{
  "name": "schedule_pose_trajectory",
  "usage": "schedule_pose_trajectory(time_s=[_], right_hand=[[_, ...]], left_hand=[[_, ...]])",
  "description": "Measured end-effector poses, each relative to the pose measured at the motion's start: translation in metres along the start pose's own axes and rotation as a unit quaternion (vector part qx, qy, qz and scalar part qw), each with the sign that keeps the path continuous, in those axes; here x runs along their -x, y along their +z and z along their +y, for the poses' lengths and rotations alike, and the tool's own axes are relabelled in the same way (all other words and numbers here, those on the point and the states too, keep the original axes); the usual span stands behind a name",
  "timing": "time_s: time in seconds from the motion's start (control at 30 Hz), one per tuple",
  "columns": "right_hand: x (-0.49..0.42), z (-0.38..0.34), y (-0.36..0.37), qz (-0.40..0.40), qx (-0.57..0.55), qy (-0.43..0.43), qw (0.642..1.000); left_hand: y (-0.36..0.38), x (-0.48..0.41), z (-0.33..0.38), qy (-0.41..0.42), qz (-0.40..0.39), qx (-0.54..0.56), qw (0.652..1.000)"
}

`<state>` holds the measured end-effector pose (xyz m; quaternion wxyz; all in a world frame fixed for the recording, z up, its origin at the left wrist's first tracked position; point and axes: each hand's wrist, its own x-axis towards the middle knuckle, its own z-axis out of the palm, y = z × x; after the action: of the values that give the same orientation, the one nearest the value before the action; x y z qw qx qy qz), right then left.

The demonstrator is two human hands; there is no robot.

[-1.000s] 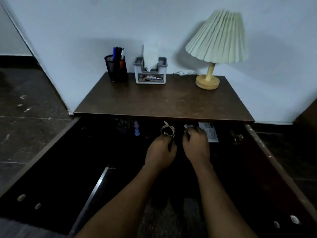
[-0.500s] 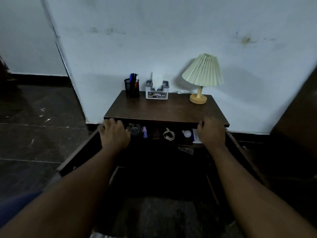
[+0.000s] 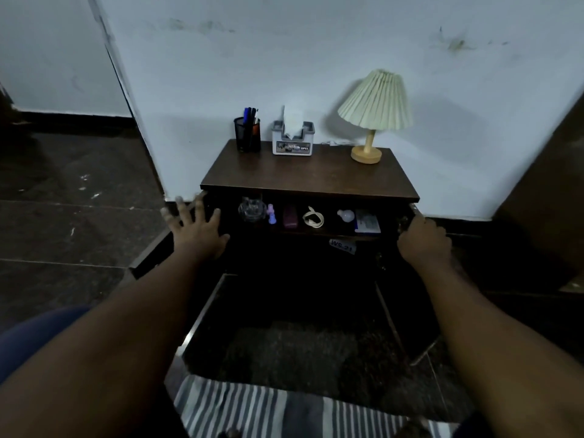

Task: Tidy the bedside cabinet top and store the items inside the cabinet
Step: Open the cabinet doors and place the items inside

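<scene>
Doors wide open. Left hand (image 3: 197, 230) flat on left door (image 3: 151, 257), fingers spread, gripping nothing. Right hand (image 3: 423, 245) on right door (image 3: 414, 209), fingers curled over top edge. Likely set to swing both closed.

Cabinet (image 3: 309, 175) top: pen cup (image 3: 247, 134), tissue box (image 3: 293, 142), lamp (image 3: 374, 112) along back wall, probably keepers.

Shelf (image 3: 316, 231), left to right: glass piece (image 3: 252, 210), purple bottle (image 3: 271, 213), dark case (image 3: 290, 216), coiled band (image 3: 313, 218), bulb (image 3: 346, 215), packet (image 3: 366, 221). Lower bay too dark to read.

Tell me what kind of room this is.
Probably a bedroom in a home: a small bedside cabinet carries a pleated-shade lamp and a tissue box, and a striped rug lies in front of it.
</scene>
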<state>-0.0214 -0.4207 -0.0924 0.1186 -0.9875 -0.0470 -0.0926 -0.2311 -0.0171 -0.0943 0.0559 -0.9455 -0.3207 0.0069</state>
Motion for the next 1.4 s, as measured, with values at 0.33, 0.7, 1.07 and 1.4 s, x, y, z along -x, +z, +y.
schedule_pose_trajectory(time_s=[0.33,0.7,1.07,1.4], right_hand=[[0.007,-0.004,0.017,-0.039,0.106,0.043,0.993],[0.000,-0.017,0.014,0.000,0.097,-0.033,0.995],[-0.014,-0.017,0.004,-0.011,-0.165,0.068,0.984],[0.023,-0.078,0.039,0.042,-0.362,0.166,0.916]], left_hand=[[0.008,-0.011,0.006,-0.170,0.045,0.085,0.981],[-0.008,-0.005,0.046,-0.102,0.090,0.150,0.979],[0.009,-0.004,0.091,-0.067,0.126,0.350,0.926],[0.045,-0.017,0.100,0.053,0.098,0.376,0.920]])
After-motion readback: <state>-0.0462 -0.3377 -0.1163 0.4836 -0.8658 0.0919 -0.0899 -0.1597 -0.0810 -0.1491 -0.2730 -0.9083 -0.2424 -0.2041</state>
